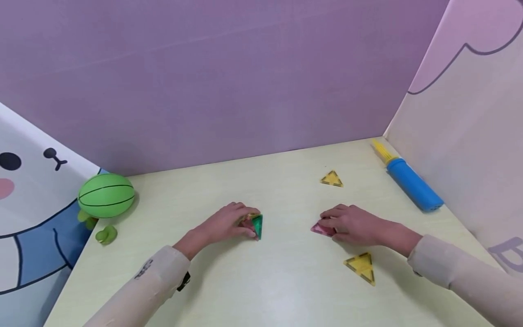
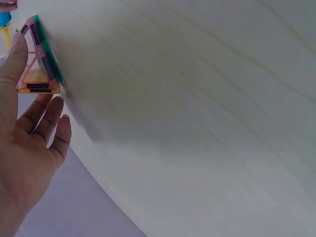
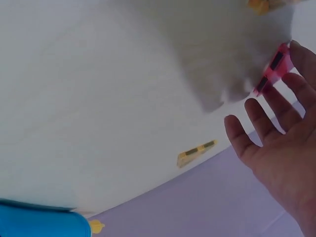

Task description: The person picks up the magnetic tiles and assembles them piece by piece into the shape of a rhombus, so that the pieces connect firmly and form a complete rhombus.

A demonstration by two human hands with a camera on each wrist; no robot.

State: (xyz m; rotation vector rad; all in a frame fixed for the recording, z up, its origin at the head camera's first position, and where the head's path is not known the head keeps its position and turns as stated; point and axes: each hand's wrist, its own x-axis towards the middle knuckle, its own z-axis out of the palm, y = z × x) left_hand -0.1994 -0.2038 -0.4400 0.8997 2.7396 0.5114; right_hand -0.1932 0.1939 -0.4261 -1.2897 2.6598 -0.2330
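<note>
Near the middle of the table, my left hand (image 1: 230, 222) pinches a small group of joined triangular magnetic tiles. A green tile (image 1: 257, 225) stands on edge on its right side. The left wrist view shows a pink tile (image 2: 35, 63) under the thumb and a yellow edge (image 2: 39, 92) by the fingers. Further right, my right hand (image 1: 355, 225) pinches a single pink triangular magnetic tile (image 1: 322, 230), partly covered by the fingers. Two loose yellow triangular tiles lie flat: one yellow tile (image 1: 332, 178) beyond the right hand, another yellow tile (image 1: 362, 267) nearer me.
A blue hand pump (image 1: 414, 184) with a yellow nozzle lies along the right wall. At the left edge sit a green balloon (image 1: 106, 195) with black lines and a small green object (image 1: 106, 235). A purple wall (image 1: 245, 91) closes off the table's back.
</note>
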